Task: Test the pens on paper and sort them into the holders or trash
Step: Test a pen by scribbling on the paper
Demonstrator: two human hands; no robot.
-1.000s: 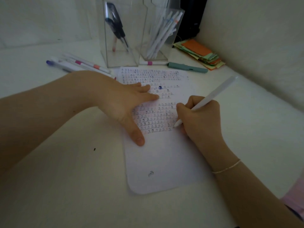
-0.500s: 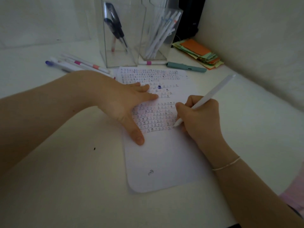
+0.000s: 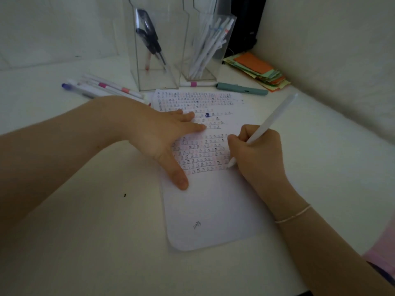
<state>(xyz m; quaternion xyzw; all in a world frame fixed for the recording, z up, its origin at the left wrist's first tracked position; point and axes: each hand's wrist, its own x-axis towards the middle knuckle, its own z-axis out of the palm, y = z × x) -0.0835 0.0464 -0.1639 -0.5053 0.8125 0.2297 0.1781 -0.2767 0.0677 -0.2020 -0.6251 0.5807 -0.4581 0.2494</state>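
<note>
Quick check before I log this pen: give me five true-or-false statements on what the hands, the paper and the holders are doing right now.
1. The right hand grips a white pen with its tip on the white sheet of paper. True.
2. The left hand lifts the paper off the table. False: it lies flat on the paper, fingers spread.
3. Both clear plastic holders are empty. False: the left clear holder has dark pens, the right clear holder white ones.
4. A teal pen lies on the table beyond the paper. True.
5. The paper is blank. False: rows of small test marks cover its upper half.
</note>
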